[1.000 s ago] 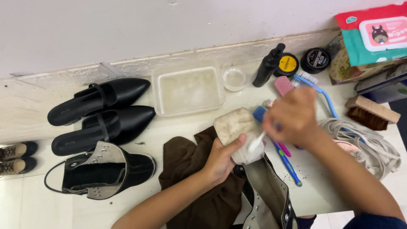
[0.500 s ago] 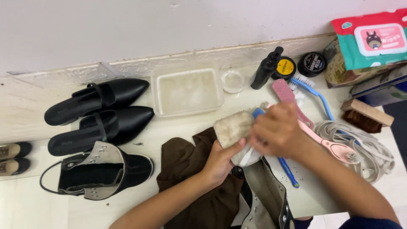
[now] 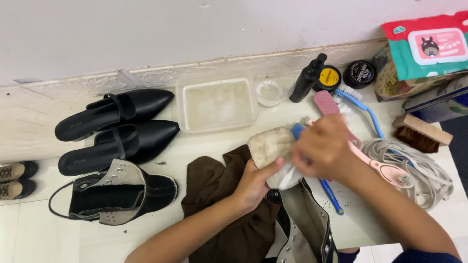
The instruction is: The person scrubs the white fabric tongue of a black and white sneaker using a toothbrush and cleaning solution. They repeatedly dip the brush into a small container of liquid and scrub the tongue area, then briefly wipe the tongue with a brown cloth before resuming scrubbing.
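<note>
1. on the pale floor (image 3: 214, 146) by the wall, my left hand (image 3: 256, 182) wraps the toe of a dirty canvas shoe (image 3: 273, 151), fingers closed on it, thumb up the side.
2. my right hand (image 3: 322, 148) is fisted at the shoe's toe, probably around a small brush; the tool is hidden.
3. the shoe lies over a brown cloth (image 3: 219, 195), a blue toothbrush (image 3: 332, 195) just beside it.
4. a murky water tub (image 3: 217, 103) sits beyond.

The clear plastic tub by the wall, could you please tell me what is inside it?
The clear plastic tub holds only a shallow layer of cloudy, soapy-looking liquid; its bottom shows through, with no object visible in it. Nothing covers it.
</note>
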